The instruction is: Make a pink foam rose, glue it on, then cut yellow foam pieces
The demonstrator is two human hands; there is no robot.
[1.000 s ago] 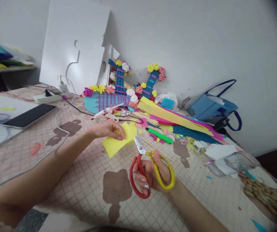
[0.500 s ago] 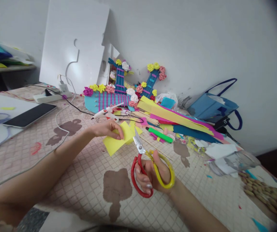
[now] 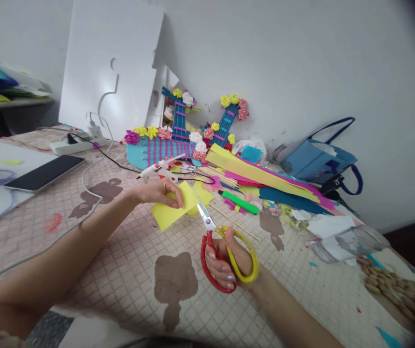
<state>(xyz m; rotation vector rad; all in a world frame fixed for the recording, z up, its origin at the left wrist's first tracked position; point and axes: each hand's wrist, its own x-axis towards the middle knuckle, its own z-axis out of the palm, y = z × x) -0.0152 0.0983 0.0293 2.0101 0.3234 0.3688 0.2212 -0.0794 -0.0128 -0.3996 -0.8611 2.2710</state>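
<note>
My left hand point(image 3: 163, 194) pinches a piece of yellow paper point(image 3: 169, 216) by its upper part, just over the table. In my right hand point(image 3: 229, 258) is a pair of scissors point(image 3: 207, 223) with one red and one yellow handle, my fingers through the loops. The blades point up and left, their tips close to the right edge of the paper; whether they touch it I cannot tell. Behind the held sheet lie more yellow paper pieces point(image 3: 204, 195). To the right of the blades rests a green marker point(image 3: 239, 202).
A hot glue gun point(image 3: 156, 168) with its cord lies beyond my left hand. Decorated blue panels with paper flowers point(image 3: 160, 147) stand at the back. Long paper strips point(image 3: 261, 171), thin sticks point(image 3: 221, 178) and a blue bag point(image 3: 319, 159) are right; a phone point(image 3: 46, 172) and power strip point(image 3: 77, 144) left.
The scissor blades have come closer together and their tips have shifted slightly left and up. The yellow paper in my left hand has moved a little left.
</note>
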